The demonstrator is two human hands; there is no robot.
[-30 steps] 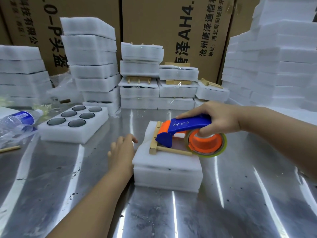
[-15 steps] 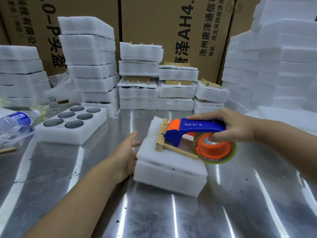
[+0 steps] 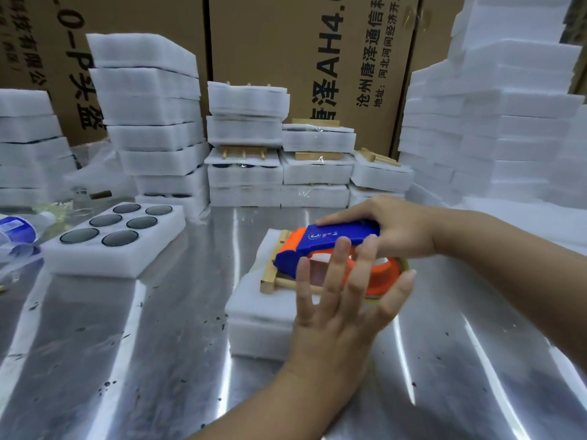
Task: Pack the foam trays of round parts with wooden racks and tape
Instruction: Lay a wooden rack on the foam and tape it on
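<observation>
A shiny metal table (image 3: 127, 360) fills the foreground, backed by printed cardboard boxes (image 3: 286, 42) and tall stacks of white foam trays (image 3: 508, 138) on the right and on the left. Lower piles of taped bundles (image 3: 247, 173) with wooden pieces on top stand along the far edge. In the middle of the table sits a foam tray stack (image 3: 257, 312), two layers deep. To its left, well apart, lies an open foam tray (image 3: 104, 258) with six dark round parts (image 3: 120, 238) in its wells. A blue and orange tape dispenser (image 3: 333, 238) rests over the top of the middle stack. The right hand (image 3: 394, 230) grips its blue handle from the right, fingers wrapped over it. The left hand (image 3: 346, 300) is raised in front of the dispenser's orange roll, holding nothing, its fingers (image 3: 336, 265) straight and spread; whether they touch the dispenser cannot be told. A wooden rack (image 3: 270, 277) lies on the stack's top, partly under the dispenser's nose, just left of those fingers. A water bottle (image 3: 16, 230) lies at the far left edge.
</observation>
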